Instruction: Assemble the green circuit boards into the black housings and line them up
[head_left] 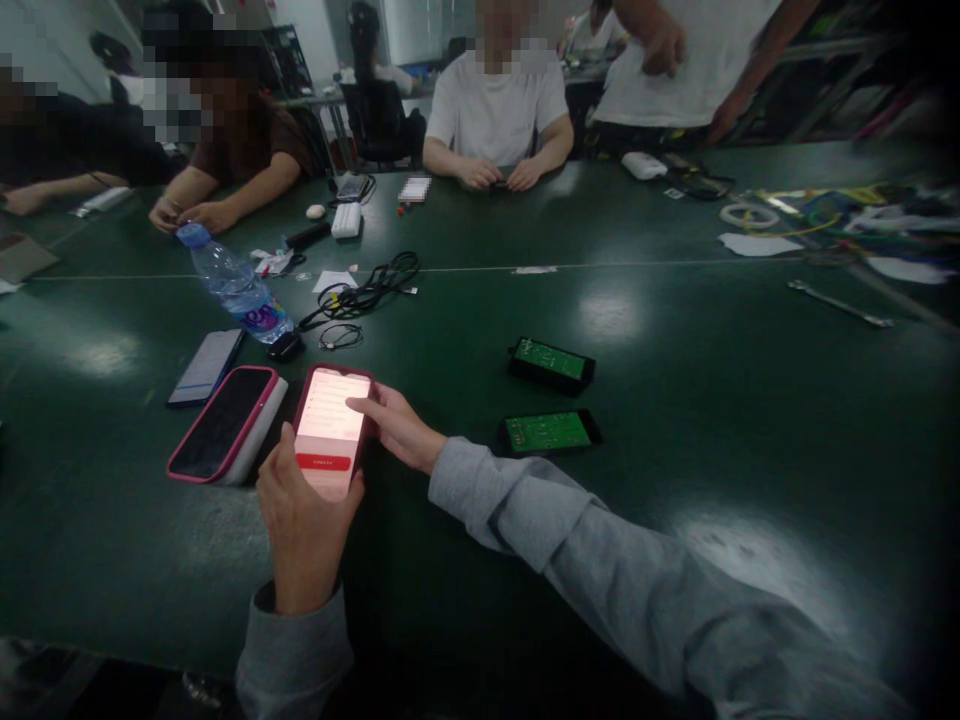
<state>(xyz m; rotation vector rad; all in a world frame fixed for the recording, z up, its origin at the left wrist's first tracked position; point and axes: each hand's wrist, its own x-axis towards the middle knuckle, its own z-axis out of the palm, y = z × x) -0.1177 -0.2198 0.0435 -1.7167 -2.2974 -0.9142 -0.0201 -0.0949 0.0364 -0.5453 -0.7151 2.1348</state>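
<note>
A smartphone (330, 425) with a lit white and pink screen and a dark red case is held above the green table (420, 590). My left hand (304, 530) is closed around its lower end, thumb and fingers on opposite edges. At its upper right side, my right hand (397, 425) grips the edge, with the thumb over the screen. Just left lies a second phone (225, 425), pink-rimmed and dark-screened, on top of a white block (255, 445). Behind that rests a blue-edged phone (206, 367).
Two black cases with green circuit boards (555, 360) lie right of my hands. A water bottle (236, 285), black cables (367, 290) and a wrench (840, 304) are farther back. Tangled wires (840, 210) spread at the far right. Several people sit or stand across the table.
</note>
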